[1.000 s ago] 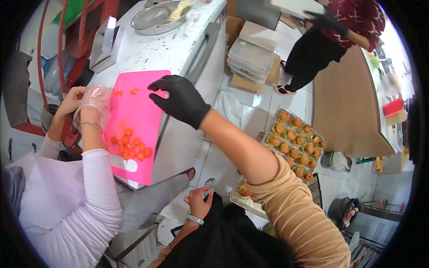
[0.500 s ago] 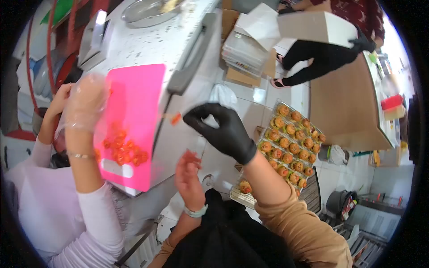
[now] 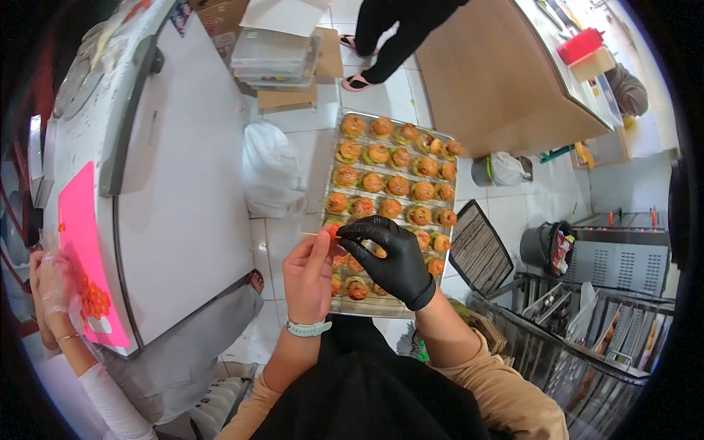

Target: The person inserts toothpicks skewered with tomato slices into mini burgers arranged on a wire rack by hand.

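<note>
Bare, with a pale watch on its wrist, my left hand pinches a thin wooden pick and a small red piece. My right hand, in a black glove, meets it from the right, its fingertips closed on the same red piece. Both hands are over the near part of a wire-racked tray that bears rows of small filled buns. The hands cover some of the buns.
A co-worker's gloved hand is beside a pink board with red pieces on a white freezer. Plastic boxes and a white bag stand beyond; another person's legs are near the counter.
The view has swung right to the tray. My right hand has carried the picked red piece away from the board, and my left hand has come up to hold it too.
</note>
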{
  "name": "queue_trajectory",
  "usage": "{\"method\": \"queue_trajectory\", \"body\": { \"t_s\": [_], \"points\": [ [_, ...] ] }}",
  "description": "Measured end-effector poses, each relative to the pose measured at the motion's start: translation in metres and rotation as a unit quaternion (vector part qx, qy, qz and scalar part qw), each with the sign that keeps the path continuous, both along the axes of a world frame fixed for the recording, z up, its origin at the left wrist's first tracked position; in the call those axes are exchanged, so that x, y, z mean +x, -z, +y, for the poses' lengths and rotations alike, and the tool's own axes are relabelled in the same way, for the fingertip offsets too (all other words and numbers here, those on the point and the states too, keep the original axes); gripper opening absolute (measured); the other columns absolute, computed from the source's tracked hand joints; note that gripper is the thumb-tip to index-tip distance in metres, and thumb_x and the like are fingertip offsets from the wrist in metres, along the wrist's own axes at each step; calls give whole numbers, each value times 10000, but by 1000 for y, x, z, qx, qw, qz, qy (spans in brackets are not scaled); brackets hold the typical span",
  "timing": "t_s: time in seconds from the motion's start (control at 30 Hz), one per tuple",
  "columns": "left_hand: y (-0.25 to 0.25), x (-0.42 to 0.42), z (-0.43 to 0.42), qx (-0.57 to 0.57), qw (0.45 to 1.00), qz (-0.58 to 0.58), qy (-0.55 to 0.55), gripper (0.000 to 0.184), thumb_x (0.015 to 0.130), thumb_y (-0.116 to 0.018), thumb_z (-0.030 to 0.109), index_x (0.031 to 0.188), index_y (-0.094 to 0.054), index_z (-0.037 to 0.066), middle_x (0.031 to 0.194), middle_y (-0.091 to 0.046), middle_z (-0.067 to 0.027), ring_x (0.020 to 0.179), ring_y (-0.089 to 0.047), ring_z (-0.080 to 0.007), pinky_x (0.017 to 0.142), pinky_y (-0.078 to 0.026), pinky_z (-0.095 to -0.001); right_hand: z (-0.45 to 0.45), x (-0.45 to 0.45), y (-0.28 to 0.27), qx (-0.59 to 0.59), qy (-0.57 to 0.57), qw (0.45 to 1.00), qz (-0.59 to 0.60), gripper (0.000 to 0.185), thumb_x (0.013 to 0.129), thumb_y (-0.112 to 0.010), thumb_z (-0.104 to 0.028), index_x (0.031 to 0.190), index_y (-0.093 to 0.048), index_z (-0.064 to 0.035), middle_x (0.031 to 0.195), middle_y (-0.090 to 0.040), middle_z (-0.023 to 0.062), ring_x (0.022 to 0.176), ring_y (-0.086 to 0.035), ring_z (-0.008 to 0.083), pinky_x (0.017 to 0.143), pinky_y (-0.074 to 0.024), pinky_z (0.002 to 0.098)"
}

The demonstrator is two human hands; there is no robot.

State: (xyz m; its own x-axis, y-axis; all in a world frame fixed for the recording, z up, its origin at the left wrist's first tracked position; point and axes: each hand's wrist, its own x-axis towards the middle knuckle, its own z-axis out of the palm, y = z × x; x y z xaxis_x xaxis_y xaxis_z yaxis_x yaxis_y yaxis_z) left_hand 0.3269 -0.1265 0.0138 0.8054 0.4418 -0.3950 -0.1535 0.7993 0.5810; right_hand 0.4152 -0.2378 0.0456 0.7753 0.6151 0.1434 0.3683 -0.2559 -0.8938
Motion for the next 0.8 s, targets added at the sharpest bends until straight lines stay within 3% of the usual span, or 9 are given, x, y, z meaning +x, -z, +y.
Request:
{"method": "queue_trajectory", "body": {
  "t_s": [0.27,0.37,0.47,0.63,0.8],
  "points": [
    [14,13,-55,29,998,46,43,199,882,-641,51,1066,-644,-26,1020,-679,-98,878,-620,-117,775,-469,-232,-57,-6,31,26,97,995,31,175,796,-690,-30,970,-679,-24,910,-683,118,843,-668,239,753,-517,322],
    [7,17,-64,79,995,52,39,204,867,-654,28,1063,-647,-25,1021,-678,-93,859,-616,-113,781,-466,-226,-65,-7,34,39,122,983,135,180,820,-681,-38,995,-663,1,932,-687,106,862,-660,188,787,-509,305],
    [5,21,-71,163,985,33,44,235,844,-673,2,1076,-648,-20,1025,-671,-84,849,-600,-99,787,-457,-215,-74,-5,46,156,128,918,342,196,848,-661,-40,1032,-642,23,967,-684,93,899,-638,143,823,-498,288],
    [12,23,-78,284,957,22,59,263,827,-688,-11,1088,-652,-13,1055,-644,-84,857,-572,-85,778,-452,-206,-86,-4,51,181,115,908,359,218,875,-633,-35,1082,-603,26,1036,-657,80,967,-610,134,861,-485,277],
    [12,26,-80,302,950,27,67,207,840,-679,2,1045,-660,-19,1074,-638,-86,907,-585,-99,805,-448,-209,-90,-2,47,162,115,919,342,203,886,-624,-40,1077,-599,24,1024,-647,73,961,-607,134,859,-484,278]
  ]
}}
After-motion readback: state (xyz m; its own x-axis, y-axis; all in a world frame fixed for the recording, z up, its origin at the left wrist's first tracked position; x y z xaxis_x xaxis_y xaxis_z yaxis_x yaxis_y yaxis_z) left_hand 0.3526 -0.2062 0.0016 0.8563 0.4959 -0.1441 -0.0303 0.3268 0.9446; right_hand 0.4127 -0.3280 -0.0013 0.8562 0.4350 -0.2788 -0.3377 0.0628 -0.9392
